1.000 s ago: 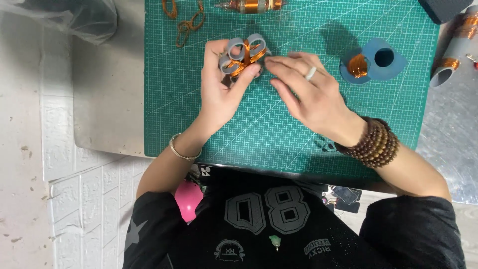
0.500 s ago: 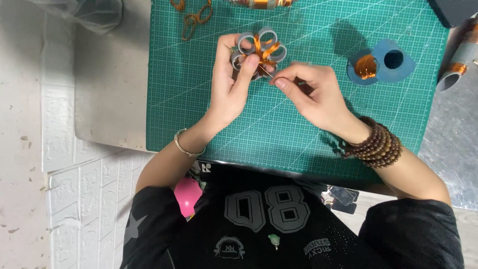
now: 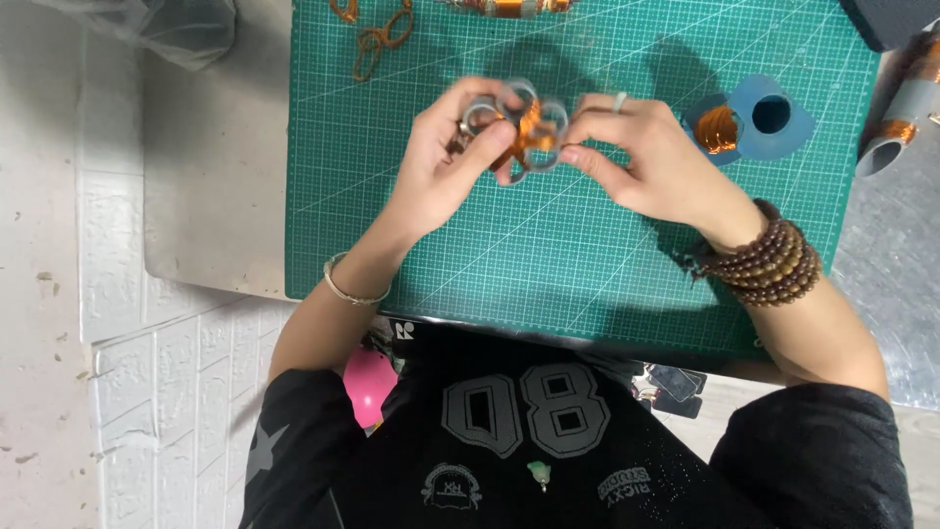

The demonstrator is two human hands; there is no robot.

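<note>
Together, the left hand (image 3: 446, 171) and right hand (image 3: 646, 162) pinch a cluster of grey rings wound with orange tape (image 3: 517, 132), each grip closed on it, holding it just above the green cutting mat (image 3: 490, 264). A blue tape holder (image 3: 759, 118) lies nearby to the right.
</note>
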